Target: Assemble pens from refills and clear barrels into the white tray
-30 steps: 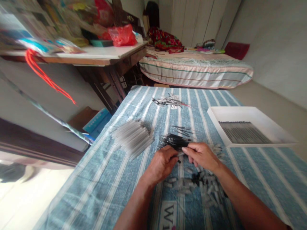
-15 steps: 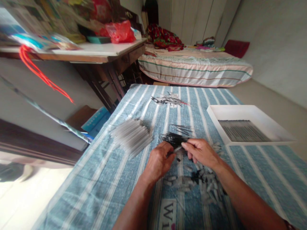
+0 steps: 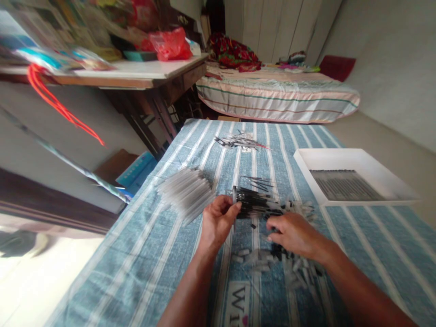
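My left hand [image 3: 218, 220] pinches a slim pen [image 3: 234, 193] upright between thumb and fingers. It is just left of a pile of thin black pen refills [image 3: 254, 202]. My right hand [image 3: 294, 234] reaches low over small black pieces [image 3: 279, 250], its thumb and forefinger slightly apart with nothing visible between them. Around and below it lie many short, whitish translucent caps [image 3: 301, 270]. A stack of clear pen barrels [image 3: 185, 195] rests to the left of my left hand.
An open white box [image 3: 340, 156] at the right holds a row of finished-looking pens [image 3: 344, 186]. Farther back on the striped cloth [image 3: 143, 254] is a heap of loose thin parts [image 3: 238, 141]. A side table [image 3: 136, 77] and a bed [image 3: 279, 95] stand beyond.
My hands have moved apart. My left hand has turned the pen upright, while my right hand has let go of it and shifted right and down to the small pieces.
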`<state>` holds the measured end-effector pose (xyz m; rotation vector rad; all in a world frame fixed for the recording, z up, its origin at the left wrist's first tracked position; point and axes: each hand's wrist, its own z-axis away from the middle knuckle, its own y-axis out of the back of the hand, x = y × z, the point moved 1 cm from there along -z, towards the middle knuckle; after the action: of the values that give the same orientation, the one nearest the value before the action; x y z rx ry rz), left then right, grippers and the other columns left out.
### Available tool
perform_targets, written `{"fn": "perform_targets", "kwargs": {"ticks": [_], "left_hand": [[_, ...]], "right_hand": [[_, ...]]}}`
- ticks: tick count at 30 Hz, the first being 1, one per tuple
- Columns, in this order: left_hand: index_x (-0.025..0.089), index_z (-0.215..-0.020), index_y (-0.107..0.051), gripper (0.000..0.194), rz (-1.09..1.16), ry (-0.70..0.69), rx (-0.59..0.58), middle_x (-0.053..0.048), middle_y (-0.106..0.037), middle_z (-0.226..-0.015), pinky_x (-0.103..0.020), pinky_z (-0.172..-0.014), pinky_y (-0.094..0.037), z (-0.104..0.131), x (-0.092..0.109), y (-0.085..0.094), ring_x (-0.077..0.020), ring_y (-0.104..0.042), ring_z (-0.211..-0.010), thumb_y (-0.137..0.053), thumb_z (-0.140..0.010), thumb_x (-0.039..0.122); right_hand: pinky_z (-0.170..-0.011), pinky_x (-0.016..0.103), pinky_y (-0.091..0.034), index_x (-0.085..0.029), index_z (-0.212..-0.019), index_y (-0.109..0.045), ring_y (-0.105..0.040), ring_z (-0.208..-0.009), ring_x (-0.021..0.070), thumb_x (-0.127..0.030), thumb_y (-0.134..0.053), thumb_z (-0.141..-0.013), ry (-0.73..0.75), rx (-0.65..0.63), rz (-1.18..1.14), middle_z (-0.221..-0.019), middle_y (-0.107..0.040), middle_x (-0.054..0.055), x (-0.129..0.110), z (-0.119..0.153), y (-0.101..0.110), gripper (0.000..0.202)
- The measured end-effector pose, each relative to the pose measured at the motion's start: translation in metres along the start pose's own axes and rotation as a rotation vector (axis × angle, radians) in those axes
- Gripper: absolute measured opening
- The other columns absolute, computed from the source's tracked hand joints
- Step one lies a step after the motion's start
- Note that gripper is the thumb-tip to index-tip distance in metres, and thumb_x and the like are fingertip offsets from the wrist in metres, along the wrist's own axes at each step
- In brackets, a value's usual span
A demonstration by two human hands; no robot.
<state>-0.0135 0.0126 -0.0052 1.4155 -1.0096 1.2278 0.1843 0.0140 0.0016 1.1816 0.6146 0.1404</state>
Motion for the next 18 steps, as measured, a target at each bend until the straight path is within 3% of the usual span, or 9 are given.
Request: {"fn": "perform_targets", "kwargs": {"ticks": [5, 9, 13, 18], "left_hand": [[0.017, -0.069, -0.053, 0.021, 0.247, 0.095, 0.049, 0.003, -0.064, -0.054, -0.017, -0.038, -0.031, -0.001, 0.003, 0.000, -0.0051, -0.043, -0.036, -0.070, -0.067, 0.028], [0.016, -0.068, -0.053, 0.023, 0.335, 0.132, 0.061, 0.002, -0.065, -0.055, -0.016, -0.036, -0.028, -0.001, 0.004, 0.002, -0.0043, -0.044, -0.036, -0.072, -0.065, 0.029], [0.015, -0.072, -0.058, 0.021, 0.393, 0.121, 0.021, 0.001, -0.066, -0.059, -0.016, -0.037, -0.029, -0.001, 0.003, 0.003, -0.0044, -0.046, -0.037, -0.072, -0.067, 0.030], [0.014, -0.075, -0.060, 0.021, 0.436, 0.114, -0.025, 0.001, -0.065, -0.061, -0.017, -0.038, -0.029, -0.001, 0.004, 0.003, -0.0051, -0.048, -0.038, -0.071, -0.069, 0.031]], "right_hand": [[-0.057, 0.026, -0.029, -0.018, -0.077, -0.069, -0.065, -0.075, 0.0230, -0.029, -0.059, -0.077, 0.040, -0.073, 0.210, -0.076, -0.072, 0.010, -0.017, -0.004, -0.009, 0.015], [-0.058, 0.026, -0.030, -0.018, -0.073, -0.069, -0.065, -0.074, 0.0220, -0.025, -0.055, -0.078, 0.051, -0.078, 0.206, -0.074, -0.071, 0.009, -0.019, -0.008, -0.011, 0.016], [-0.058, 0.024, -0.030, -0.019, -0.065, -0.065, -0.060, -0.065, 0.0160, -0.024, -0.053, -0.078, 0.096, 0.006, 0.008, -0.064, -0.066, 0.002, -0.016, -0.006, -0.009, 0.019], [-0.053, 0.020, -0.032, -0.018, -0.067, -0.060, -0.049, -0.054, 0.0100, -0.021, -0.052, -0.076, 0.101, 0.050, -0.418, -0.056, -0.052, -0.004, -0.021, -0.003, -0.015, 0.012]]}}
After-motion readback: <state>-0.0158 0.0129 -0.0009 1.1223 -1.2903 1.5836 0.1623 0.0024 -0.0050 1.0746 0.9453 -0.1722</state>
